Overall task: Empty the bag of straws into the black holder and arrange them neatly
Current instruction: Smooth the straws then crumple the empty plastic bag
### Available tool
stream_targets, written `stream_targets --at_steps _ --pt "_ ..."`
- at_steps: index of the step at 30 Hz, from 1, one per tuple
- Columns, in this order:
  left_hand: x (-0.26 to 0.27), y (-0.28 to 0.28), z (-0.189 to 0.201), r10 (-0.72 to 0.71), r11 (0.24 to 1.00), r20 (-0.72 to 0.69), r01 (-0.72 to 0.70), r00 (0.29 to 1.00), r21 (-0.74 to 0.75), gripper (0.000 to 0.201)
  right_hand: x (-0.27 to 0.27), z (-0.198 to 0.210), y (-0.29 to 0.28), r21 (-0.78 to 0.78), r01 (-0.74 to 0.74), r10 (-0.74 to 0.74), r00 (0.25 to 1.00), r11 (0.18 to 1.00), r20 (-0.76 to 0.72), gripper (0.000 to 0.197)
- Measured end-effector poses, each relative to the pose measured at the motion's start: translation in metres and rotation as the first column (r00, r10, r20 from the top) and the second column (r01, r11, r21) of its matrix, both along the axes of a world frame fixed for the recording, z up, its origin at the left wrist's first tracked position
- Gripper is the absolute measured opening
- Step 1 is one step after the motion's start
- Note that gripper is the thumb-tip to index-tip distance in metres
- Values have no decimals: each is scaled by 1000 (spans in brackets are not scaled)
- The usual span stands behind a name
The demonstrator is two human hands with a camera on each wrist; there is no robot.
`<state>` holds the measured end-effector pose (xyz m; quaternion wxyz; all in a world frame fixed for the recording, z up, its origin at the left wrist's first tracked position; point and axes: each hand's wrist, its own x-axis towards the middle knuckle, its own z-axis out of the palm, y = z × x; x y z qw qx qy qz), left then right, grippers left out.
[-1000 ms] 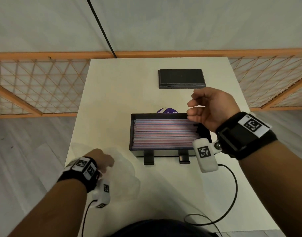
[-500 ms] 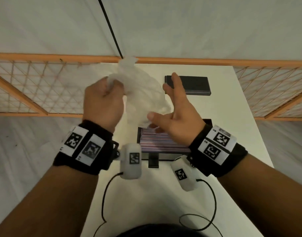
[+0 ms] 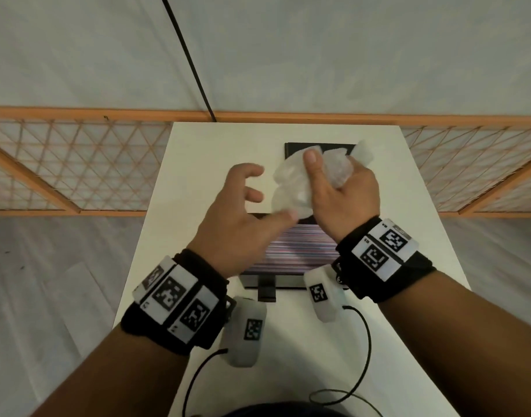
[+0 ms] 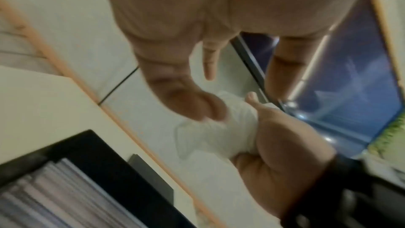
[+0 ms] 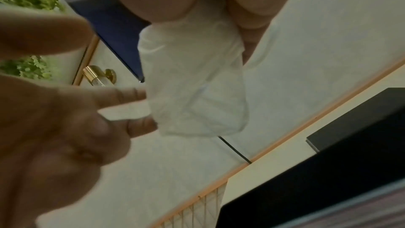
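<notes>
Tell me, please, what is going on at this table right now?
A person is scrunching up an emptied clear plastic bag above the table. The right hand grips the crumpled bag, while the left hand, fingers loosely spread, touches its lower edge with the thumb. Below them, the black holder is already filled with straws lying in level rows. A flat black lid lies at the far end.

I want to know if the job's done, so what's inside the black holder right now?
The black holder holds straws lying flat in parallel rows. Both hands and the crumpled bag cover its far part, so what's there can't be seen.
</notes>
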<state>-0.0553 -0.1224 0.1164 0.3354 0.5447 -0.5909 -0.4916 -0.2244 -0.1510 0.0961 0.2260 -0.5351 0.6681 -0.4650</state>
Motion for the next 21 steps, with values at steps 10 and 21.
stream_targets --at_steps 10,21 --pt "-10 -2 -4 -230 897 2 212 973 -389 50 30 18 15 316 -420 235 842 850 486 66" --pt "63 0 -44 17 988 92 -3 996 -155 75 80 13 55 141 -613 622 713 777 -324 61"
